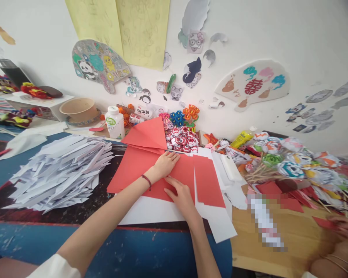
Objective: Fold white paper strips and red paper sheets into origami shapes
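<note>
A large red paper sheet point(133, 166) lies on the table, its far corner folded up into a raised triangle point(147, 135). My left hand point(166, 163) rests flat on the sheet near the fold line, fingers stretched out and close together. My right hand point(182, 193) lies flat on the red paper just in front of it, fingers extended and pressing down. Neither hand grips anything. A second red sheet point(207, 181) lies beside them on the right, over white paper point(159, 211).
A heap of folded white paper pieces point(60, 170) sits to the left. Paper flowers on sticks point(290, 164) crowd the right. A white bottle point(115, 122) and a bowl point(78, 110) stand at the back. Another person's hand point(343, 239) shows at the lower right, on the wooden board point(292, 235).
</note>
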### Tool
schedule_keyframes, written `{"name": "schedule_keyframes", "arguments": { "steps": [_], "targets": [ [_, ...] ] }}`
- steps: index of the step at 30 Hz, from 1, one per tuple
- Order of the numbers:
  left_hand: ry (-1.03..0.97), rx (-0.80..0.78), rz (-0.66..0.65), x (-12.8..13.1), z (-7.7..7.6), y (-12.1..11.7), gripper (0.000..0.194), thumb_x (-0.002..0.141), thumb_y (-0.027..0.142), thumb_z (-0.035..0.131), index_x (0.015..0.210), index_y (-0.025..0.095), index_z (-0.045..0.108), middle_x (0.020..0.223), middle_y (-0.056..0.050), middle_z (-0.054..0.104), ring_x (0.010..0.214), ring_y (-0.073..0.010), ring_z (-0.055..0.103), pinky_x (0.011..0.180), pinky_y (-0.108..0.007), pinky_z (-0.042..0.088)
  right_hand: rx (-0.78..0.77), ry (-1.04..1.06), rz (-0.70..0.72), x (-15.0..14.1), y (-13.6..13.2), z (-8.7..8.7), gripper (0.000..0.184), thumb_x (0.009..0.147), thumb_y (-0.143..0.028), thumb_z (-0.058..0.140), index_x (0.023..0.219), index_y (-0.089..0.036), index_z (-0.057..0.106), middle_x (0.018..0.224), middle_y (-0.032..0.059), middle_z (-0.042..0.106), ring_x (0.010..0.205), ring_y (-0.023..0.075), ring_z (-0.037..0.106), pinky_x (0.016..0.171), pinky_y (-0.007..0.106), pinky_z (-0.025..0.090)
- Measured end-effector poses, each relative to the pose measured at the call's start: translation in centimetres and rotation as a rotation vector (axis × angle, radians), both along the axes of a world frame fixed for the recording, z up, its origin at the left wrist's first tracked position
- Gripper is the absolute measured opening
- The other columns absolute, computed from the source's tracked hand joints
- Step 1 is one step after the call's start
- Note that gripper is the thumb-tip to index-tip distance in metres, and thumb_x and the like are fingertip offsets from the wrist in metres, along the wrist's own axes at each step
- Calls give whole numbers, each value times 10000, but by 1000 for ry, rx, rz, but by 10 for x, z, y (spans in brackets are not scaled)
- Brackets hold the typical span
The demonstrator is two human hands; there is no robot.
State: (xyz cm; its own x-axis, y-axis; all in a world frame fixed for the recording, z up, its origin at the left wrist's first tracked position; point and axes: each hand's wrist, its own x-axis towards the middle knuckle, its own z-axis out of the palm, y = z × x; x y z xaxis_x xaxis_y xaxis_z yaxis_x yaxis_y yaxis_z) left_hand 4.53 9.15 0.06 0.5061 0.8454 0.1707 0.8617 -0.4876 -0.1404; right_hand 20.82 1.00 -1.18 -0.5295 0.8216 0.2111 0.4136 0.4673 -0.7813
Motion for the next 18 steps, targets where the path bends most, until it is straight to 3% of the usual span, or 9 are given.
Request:
{"name": "schedule_keyframes", "arguments": {
  "steps": [10,18],
  "targets": [
    [-19,-11,-46,-19,2,-9,512,933,110,404,1444,101,423,1472,-139,480,1381,-224,413,1138,-418,303,-9,-23,2,0,-1,4,444,913,-238,593,1354,-279,576,1381,51,585,1281,231,542,1089,398,424],
    [-8,-30,1,-43,5,-56,517,941,94,375,1455,116,421,1487,-136,459,1384,-217,419,1159,-419,295,-11,-10,15,0,-1,3,407,921,-277,591,1325,-328,600,1401,18,565,1306,233,522,1112,417,408]
  ]
}}
